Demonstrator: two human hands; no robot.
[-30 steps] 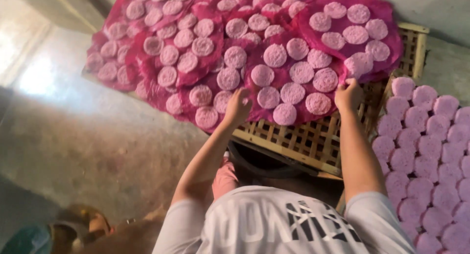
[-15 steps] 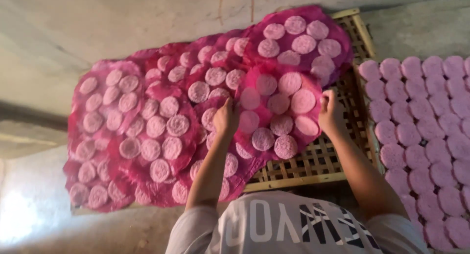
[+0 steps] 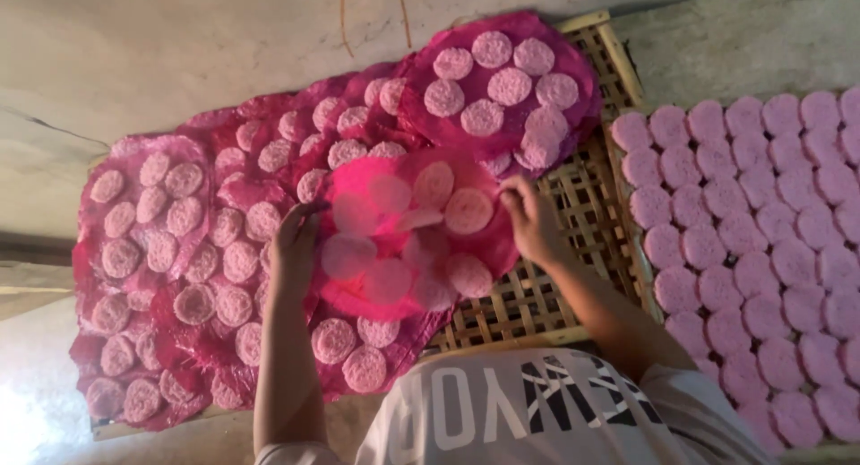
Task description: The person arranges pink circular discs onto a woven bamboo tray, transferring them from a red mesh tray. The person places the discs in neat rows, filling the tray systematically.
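Step in hand: both hands grip opposite edges of a round magenta sheet (image 3: 408, 245) loaded with pale pink discs; it looks lifted and tilted above the bamboo rack (image 3: 528, 295), and it is blurred, so the work seems to be mid-lift.

Left hand (image 3: 294, 241): fingers closed on the sheet's left rim, beside the sheets already lying there.

Right hand (image 3: 530, 219): fingers pinched on the sheet's right rim, above the bare slats of the rack.

Where the sheet is: between the two hands, in the middle of the view, partly overlapping the neighbouring sheets below and to its left.

What handling it calls for, as a judgement: the film looks thin and floppy, so both edges need even tension and a level carry, or the discs will slide towards the sagging middle.

Held sheet's load: roughly eight or nine discs (image 3: 468, 210), some overlapping; the exact count is unclear in the blur.

Upper sheet (image 3: 573, 57): lies flat at the rack's far end with about eight discs spaced apart.

Left sheets (image 3: 90, 250): several overlapping ones, crowded with discs.

Right tray area (image 3: 761, 250): bare lighter pink discs in close rows, no film under them that can be made out.
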